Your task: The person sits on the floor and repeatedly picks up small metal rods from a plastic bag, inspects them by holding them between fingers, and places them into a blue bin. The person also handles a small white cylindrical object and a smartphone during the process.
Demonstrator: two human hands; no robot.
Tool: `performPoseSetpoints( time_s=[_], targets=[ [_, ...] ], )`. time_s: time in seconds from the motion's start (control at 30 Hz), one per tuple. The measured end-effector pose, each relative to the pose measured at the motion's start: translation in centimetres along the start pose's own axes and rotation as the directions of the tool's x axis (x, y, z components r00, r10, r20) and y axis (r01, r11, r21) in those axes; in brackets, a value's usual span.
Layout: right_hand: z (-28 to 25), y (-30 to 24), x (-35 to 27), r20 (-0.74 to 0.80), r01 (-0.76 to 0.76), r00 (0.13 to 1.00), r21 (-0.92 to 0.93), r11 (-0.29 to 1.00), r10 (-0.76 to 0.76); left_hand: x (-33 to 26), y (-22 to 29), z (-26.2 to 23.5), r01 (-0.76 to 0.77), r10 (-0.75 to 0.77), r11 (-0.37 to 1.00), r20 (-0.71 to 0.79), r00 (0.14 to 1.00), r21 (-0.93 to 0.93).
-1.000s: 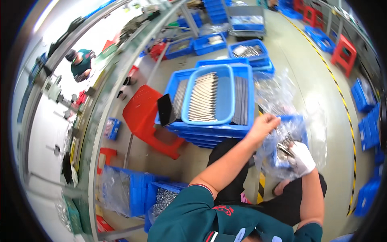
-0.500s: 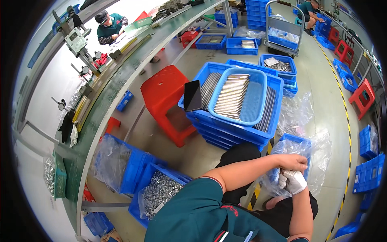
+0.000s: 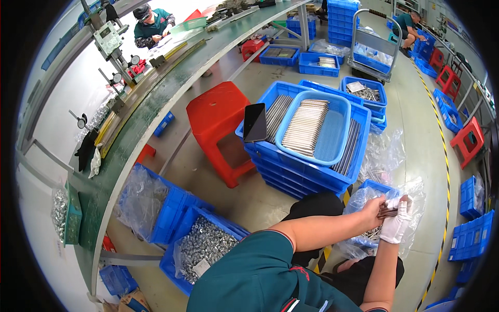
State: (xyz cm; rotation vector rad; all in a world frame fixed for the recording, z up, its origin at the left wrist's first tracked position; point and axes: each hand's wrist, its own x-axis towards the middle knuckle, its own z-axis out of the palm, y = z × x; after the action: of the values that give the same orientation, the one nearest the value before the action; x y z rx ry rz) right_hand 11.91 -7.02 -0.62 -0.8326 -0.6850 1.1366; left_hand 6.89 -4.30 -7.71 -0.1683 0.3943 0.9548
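From the head view, the person is sitting low among blue crates, both arms reaching to the near right. The bare left hand is closing its grip around a bundle of thin metal rods, fingers curled over one end. The gloved right hand is pinching the same bundle from the other side, its grip wrapped snugly, so the rods are sitting between the two hands. Both are hovering just above a plastic-lined blue bin on the floor, where more loose rods are showing through the clear bag.

Farther off, a light-blue tray is resting on a stack of blue crates, with rows of rods lying neatly side by side in it. A dark phone is leaning at the stack's left corner, beside a red stool. At near left, a bin of small silvery parts is sitting under a long green surface.

To do this well, in my judgement, the rods need keeping parallel with ends level: squeeze evenly with both hands, don't let any fan out, and lift clear of the bag so the plastic isn't snagging.
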Motion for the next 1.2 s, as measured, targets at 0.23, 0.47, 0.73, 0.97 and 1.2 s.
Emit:
performPoseSetpoints(
  time_s=[0.23, 0.47, 0.73, 0.97, 1.2],
  targets=[
    [-1.9, 0.6, 1.2, 0.108, -0.156, 0.985, 0.183, 0.971, 0.138, -2.3, -0.3, 1.6, -0.022, 0.136, 0.898, -0.230, 0.964, 0.439],
    [1.1, -0.1, 0.3, -0.195, -0.102, 0.978, -0.109, 0.989, 0.079, -0.7, 1.6, 0.4, -0.406, 0.661, 0.187, 0.191, 0.726, 0.895],
    [-3.4, -1.8, -1.8, 0.249, -0.565, 0.665, -0.449, 0.692, 0.704, -5.2, 5.4, 3.9, -0.239, 0.382, -0.476, 0.444, 0.811, 0.846],
    [-5.1, -0.7, -2.1, 0.421, -0.803, 0.493, -0.118, 0.585, 0.761, -5.6, 5.3, 4.3, -0.419, 0.298, -0.311, 0.506, 0.809, 0.853],
    [-4.1, 0.4, -2.3, 0.453, -0.805, 0.522, -0.017, 0.593, 0.722, -5.3, 5.4, 4.0, -0.317, 0.297, -0.556, 0.540, 0.787, 0.768]
  ],
)
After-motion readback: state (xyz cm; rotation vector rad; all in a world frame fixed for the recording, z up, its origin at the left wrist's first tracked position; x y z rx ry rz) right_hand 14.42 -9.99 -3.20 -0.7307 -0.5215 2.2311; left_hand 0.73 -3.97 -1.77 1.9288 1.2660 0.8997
